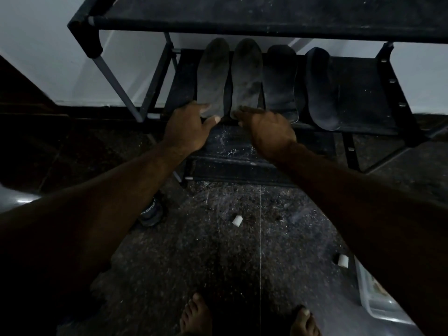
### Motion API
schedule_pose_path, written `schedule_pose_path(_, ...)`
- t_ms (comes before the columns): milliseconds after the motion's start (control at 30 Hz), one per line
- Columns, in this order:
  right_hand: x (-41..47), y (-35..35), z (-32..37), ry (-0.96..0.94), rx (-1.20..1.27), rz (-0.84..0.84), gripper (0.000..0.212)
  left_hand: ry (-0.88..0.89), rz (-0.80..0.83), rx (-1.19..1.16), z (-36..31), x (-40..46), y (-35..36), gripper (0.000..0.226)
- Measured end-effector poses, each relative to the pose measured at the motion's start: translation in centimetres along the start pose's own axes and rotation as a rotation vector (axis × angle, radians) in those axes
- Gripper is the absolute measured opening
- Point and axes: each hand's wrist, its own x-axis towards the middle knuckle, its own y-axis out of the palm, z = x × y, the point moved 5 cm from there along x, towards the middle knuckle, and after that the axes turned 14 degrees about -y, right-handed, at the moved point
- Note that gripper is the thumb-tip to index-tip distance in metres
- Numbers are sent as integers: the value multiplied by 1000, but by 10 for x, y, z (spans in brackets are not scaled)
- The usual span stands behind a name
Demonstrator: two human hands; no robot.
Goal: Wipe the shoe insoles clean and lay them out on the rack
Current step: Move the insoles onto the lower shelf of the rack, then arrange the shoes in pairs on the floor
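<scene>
Several insoles lie side by side on the middle shelf of a black shoe rack point(363, 98): two grey ones point(213, 76) point(247, 76) at the left, two dark ones point(280, 81) point(321, 88) to their right. My left hand point(188, 127) pinches the heel end of the leftmost grey insole, fingers on top and thumb below its edge. With straight fingers, my right hand point(266, 128) touches the heel end of the second grey insole.
The rack's top shelf point(242, 18) overhangs the insoles; a dusty lower shelf point(232, 146) sits beneath my hands. On the speckled floor lie two small white pieces point(237, 220) point(343, 260), a dark shoe point(151, 210) at left, a clear plastic tub point(378, 304) at right, and my bare feet.
</scene>
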Motion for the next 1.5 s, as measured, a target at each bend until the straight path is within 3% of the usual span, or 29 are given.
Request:
schedule_pose_path(500,-4,2,-1,-26,63,-22,46,16,11,-33,6,-7,-3,67)
schedule_pose_path(733,-21,-11,20,-27,-49,-31,52,38,-15,-94,35,-40,-35,68)
schedule_pose_path(1033,-19,-26,127,-159,-22,-37,42,-101,-103,-67,114,-107,-121,68)
schedule_pose_path(1267,-2,-31,211,-259,-23,-24,41,-237,-184,-74,180,-152,-182,50)
schedule_pose_path(1500,20,-12,266,-300,14,37,38,-405,-132,-58,255,-182,-200,45)
